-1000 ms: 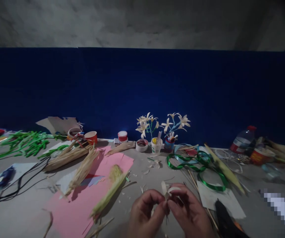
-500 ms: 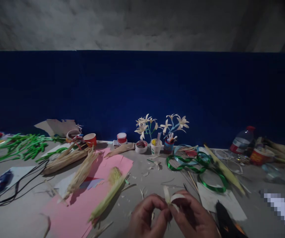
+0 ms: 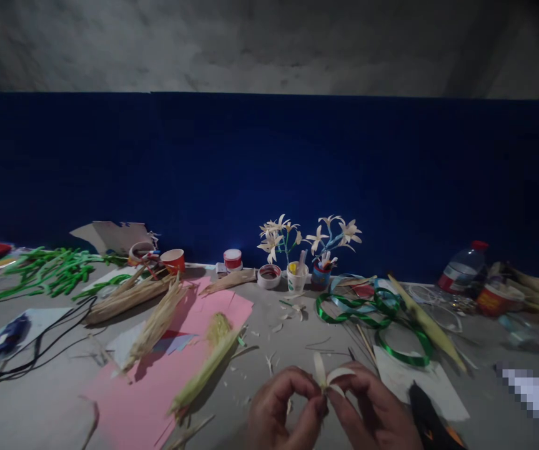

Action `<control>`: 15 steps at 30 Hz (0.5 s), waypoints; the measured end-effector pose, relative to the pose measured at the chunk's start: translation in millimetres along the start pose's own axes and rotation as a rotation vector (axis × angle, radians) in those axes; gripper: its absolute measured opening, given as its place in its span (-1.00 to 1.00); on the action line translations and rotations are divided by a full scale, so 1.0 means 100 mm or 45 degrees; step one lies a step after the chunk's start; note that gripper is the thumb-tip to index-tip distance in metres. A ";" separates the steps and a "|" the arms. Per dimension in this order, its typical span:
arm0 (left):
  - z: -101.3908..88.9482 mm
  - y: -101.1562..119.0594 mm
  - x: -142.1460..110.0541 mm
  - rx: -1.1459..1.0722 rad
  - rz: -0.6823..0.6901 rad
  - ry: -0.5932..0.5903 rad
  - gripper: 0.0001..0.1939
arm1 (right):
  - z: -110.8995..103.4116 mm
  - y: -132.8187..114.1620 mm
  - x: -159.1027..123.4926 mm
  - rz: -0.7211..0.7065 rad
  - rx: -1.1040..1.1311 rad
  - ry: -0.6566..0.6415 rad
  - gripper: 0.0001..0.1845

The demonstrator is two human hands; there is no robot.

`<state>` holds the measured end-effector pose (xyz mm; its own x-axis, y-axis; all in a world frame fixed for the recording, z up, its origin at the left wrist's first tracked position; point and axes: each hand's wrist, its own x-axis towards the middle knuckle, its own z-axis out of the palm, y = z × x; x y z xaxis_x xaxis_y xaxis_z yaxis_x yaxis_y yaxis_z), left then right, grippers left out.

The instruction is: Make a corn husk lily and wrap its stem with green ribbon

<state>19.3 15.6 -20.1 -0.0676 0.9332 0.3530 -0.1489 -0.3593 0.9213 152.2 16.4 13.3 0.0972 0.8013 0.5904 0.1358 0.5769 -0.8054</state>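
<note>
Low in the view, my left hand (image 3: 288,405) and my right hand (image 3: 373,403) meet, their fingertips pinched together at the base of a small pale husk flower (image 3: 320,367). One of its petals stands upright and others curl over toward my right fingers. Both hands are closed on it, and the base is mostly hidden by the fingertips. Black-handled scissors (image 3: 426,409) lie to the right of my right hand. Small pale scraps (image 3: 270,362) are scattered on the grey table beyond my left hand.
Finished-looking husk flowers (image 3: 271,236) stand in a white cup (image 3: 296,281). Green ribbon (image 3: 405,356) coils at the right. Pink paper (image 3: 142,400) with corn husks (image 3: 203,375) lies left, near a blue glue gun (image 3: 4,340) and its black cord. A bottle (image 3: 461,269) stands far right.
The whole scene has shifted slightly rightward with the camera. Both hands keep their pinch on the flower, with hardly any other movement.
</note>
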 end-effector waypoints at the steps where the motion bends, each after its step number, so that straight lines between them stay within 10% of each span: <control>1: 0.00 0.01 0.00 0.008 0.004 0.001 -0.70 | -0.01 0.01 0.01 -0.051 -0.029 -0.021 -0.87; 15: 0.01 0.09 0.00 0.077 -0.011 0.050 -0.84 | -0.02 0.10 -0.03 -0.124 -0.074 0.005 -0.83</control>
<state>19.4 12.1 -11.5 -0.1057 0.9347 0.3393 -0.0899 -0.3488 0.9329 154.8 19.3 3.3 0.0846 0.7413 0.6658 0.2015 0.6417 -0.7400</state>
